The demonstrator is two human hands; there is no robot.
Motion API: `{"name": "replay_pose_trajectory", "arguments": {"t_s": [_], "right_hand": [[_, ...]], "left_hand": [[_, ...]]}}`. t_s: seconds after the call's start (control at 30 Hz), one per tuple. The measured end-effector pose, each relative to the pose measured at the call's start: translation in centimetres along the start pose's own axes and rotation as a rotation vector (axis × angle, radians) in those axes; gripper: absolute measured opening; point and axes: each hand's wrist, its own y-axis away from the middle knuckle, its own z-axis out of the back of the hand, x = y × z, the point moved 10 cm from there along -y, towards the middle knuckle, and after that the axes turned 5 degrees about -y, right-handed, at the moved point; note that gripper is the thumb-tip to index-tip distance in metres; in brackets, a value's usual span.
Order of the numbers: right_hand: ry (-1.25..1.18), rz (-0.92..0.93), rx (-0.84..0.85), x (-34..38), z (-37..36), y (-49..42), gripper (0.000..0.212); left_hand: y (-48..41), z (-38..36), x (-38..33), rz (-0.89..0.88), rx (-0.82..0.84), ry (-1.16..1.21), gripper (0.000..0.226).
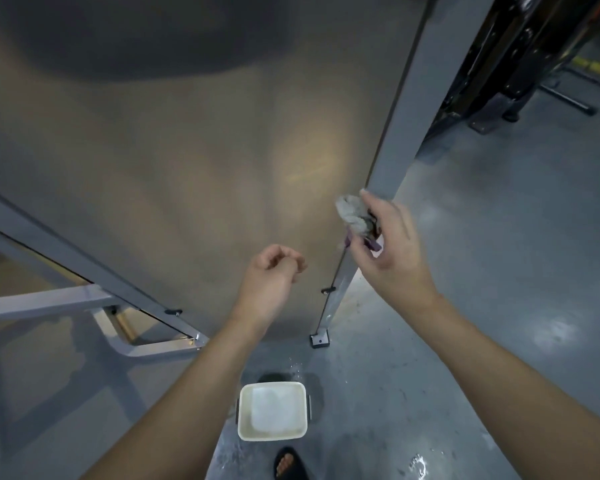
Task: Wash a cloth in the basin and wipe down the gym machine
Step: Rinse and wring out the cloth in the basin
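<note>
My right hand (pixel 390 237) grips a bunched grey and purple cloth (pixel 352 216) and holds it against the grey upright post (pixel 392 161) of the gym machine, at the edge of its large tan panel (pixel 194 161). My left hand (pixel 272 270) hovers in front of the panel with its fingers curled and nothing in them. Below on the floor sits a white square basin (pixel 246 408) with dark side handles and soapy water inside.
The machine's grey slanted frame bars (pixel 84 268) run across the lower left. A black gym machine (pixel 499 64) stands at the upper right. The grey floor (pixel 499 271) shows wet patches near the basin. A sandalled foot (pixel 290 464) is just below the basin.
</note>
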Motion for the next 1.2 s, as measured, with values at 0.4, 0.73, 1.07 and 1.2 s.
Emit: {"name": "replay_pose_trajectory", "arguments": {"t_s": [0.4, 0.73, 1.07, 1.2], "right_hand": [[0.294, 0.246, -0.021, -0.6, -1.4, 0.5, 0.028], [0.493, 0.331, 0.290, -10.5, -9.0, 6.9, 0.041], [0.533, 0.609, 0.137, -13.8, -10.7, 10.1, 0.031], [0.514, 0.530, 0.254, -22.6, -13.9, 15.1, 0.032]], "left_hand": [[0.1, -0.6, 0.8, -0.051, -0.066, -0.318, 0.017], [-2.1, -3.7, 6.4, -0.139, -0.123, -0.431, 0.020], [-5.3, -6.8, 12.2, -0.499, -0.264, -0.620, 0.014], [-7.1, -7.9, 18.1, -0.570, -0.348, -0.566, 0.021]]}}
